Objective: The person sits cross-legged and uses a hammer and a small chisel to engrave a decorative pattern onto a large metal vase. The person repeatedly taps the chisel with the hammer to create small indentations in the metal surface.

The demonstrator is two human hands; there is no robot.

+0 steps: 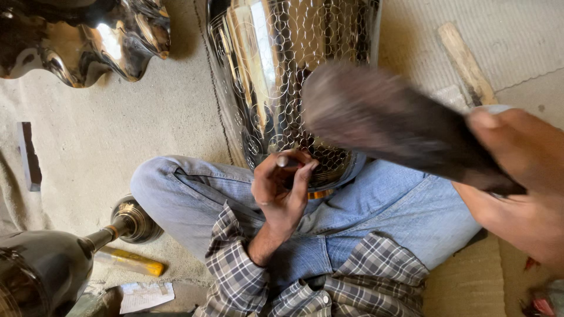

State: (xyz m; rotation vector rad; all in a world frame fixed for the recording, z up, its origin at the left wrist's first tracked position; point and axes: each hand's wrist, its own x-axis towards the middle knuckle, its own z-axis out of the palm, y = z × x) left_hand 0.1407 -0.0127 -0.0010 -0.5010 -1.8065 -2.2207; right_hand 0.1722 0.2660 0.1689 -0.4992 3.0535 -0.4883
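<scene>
Over crossed legs, left hand [282, 188] pinching punch [284, 161], right hand [517, 176] gripping raised, blurred mallet [388, 117].

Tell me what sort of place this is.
Likely a metalworker's floor workshop. A shiny metal vessel patterned with circles lies against the seated person's lap; the left hand holds a punch to it, the right hand swings a blurred mallet. Another polished wavy piece sits nearby.
</scene>
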